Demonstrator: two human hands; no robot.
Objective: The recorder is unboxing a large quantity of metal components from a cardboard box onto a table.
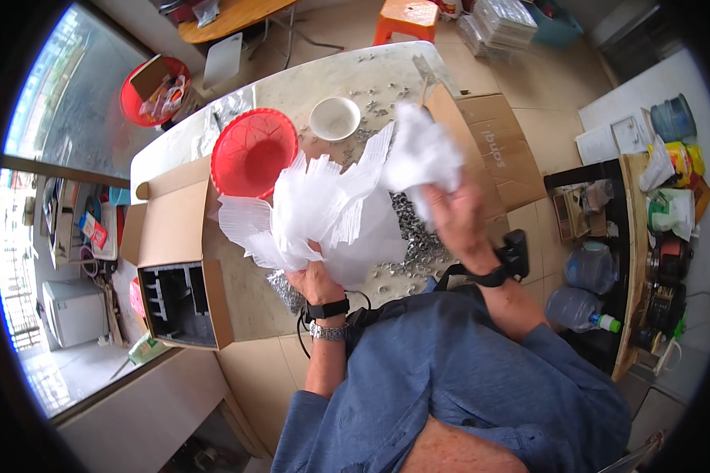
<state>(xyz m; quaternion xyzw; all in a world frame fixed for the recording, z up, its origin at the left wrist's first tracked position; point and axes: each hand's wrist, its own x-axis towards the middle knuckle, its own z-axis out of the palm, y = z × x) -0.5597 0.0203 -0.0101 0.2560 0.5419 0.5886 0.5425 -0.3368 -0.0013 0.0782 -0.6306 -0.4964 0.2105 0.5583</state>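
Note:
My left hand [315, 282] is closed around a bunch of thin white packing-foam sheets [331, 201], which fan out above the table. To its right, my right hand [456, 217] grips a crumpled piece of white foam [422, 150]; motion smears both. A heap of small grey metal parts [418, 229] lies on the table, partly hidden behind the foam. Beyond the sheets stand a red plastic basket [252, 150] and a white bowl [335, 120]. A clear bag of metal parts [286, 290] rests beside my left wrist.
At the table's left is an open cardboard box [217, 303] with a black divided inside. Another cardboard box [497, 150] with raised flaps stands on the right. Loose metal parts are scattered over the table [292, 83]. Water jugs [576, 307] sit by the right-hand shelf; an orange stool [406, 20] is beyond.

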